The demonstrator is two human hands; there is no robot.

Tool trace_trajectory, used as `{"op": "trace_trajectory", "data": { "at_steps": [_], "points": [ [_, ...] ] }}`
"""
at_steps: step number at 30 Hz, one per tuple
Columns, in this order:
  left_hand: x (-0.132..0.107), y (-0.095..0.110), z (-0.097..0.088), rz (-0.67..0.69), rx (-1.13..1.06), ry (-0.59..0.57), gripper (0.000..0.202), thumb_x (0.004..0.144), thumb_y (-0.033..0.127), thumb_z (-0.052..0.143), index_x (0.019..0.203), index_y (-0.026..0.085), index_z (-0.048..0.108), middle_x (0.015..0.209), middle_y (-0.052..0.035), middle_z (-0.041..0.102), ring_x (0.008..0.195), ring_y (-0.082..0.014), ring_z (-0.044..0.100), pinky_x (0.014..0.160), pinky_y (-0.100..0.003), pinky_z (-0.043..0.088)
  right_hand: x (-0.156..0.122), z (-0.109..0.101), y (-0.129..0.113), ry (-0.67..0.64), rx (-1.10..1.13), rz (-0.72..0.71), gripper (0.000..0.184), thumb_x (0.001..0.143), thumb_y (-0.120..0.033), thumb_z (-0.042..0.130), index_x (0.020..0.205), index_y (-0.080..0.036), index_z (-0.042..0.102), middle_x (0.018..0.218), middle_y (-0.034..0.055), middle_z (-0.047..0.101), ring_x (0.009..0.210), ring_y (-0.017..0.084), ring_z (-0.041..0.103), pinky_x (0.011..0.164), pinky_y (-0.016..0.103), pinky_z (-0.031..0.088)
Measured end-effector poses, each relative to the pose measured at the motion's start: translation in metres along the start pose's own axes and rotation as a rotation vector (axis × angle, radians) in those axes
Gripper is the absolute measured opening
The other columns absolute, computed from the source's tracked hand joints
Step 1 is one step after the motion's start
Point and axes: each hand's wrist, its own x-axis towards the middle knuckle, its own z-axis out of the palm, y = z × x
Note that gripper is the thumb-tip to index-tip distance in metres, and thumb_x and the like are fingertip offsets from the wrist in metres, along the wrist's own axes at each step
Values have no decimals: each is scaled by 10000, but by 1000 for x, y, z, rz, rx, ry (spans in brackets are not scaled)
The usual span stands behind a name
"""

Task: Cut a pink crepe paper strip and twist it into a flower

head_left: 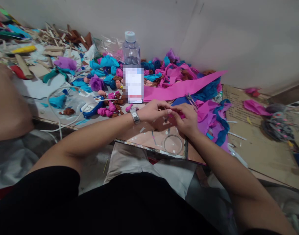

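Note:
Over the near part of the table, my left hand [154, 111], with a metal watch [134, 115] on its wrist, meets my right hand [188, 118]. Both are closed, their fingertips pinching a small piece of pink crepe paper [180, 115] that is mostly hidden by the fingers. Just beyond them lies a long pink crepe paper strip [181, 90]. A pair of scissors or pliers [191, 100], only partly visible, rests by my right hand. Below the hands is a roll of clear tape [172, 144]. A phone with a blurred screen [134, 85] stands in front of a bottle [131, 49].
Many crepe paper flowers [97, 83] in pink, blue, purple and brown crowd the table. A white cable [50, 98] runs by a blue and white device [92, 107]. Cardboard [252, 137] lies right; wood scraps [54, 40] lie far left. Another person's arm [11, 101] is at left.

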Motion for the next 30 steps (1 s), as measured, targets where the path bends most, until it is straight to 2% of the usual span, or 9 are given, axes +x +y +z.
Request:
{"op": "trace_trajectory", "data": {
  "at_steps": [4,8,14,17,21,27,30],
  "points": [
    [0,-4,1,-18,-55,3,500,914,554,753,1176,129,775,1151,-124,798,984,-192,732,887,-306,554,0,-1,-1,10,28,-9,248,1047,-484,625,1054,-262,734,982,46,779,892,239,699,884,432,484],
    [0,-6,2,-14,-83,22,497,895,519,780,1206,132,756,1167,-127,795,983,-187,733,875,-301,562,-1,0,1,6,47,2,269,1056,-497,604,1039,-254,716,987,51,766,911,244,692,876,427,479],
    [1,-4,2,25,-35,18,464,928,462,736,1251,130,718,1116,-113,787,899,-157,711,816,-281,545,-2,2,3,11,52,5,304,1065,-526,576,1039,-248,697,993,54,754,931,249,686,865,423,475],
    [1,-3,2,13,1,17,431,944,448,710,1242,138,720,1144,-108,784,917,-162,710,829,-288,544,-1,2,4,20,61,-10,300,1065,-523,580,1033,-246,692,986,53,756,917,246,690,852,419,468],
    [1,0,1,4,49,29,417,972,480,668,1204,141,735,1157,-106,785,950,-169,702,848,-293,533,0,2,4,4,34,-8,302,1065,-524,579,1017,-249,695,971,54,759,909,247,689,843,420,468],
    [0,0,1,-27,75,45,504,945,611,675,1072,128,743,1002,-85,774,846,-151,661,782,-277,503,0,1,3,-22,18,-37,238,1057,-461,622,1029,-244,716,960,43,770,909,239,699,855,414,451],
    [1,-3,2,-33,52,23,512,939,624,678,1049,127,742,968,-78,762,834,-148,653,773,-274,495,-1,2,3,-29,7,-28,231,1049,-458,641,1034,-245,731,937,34,772,864,225,693,849,411,443]
  ]
}}
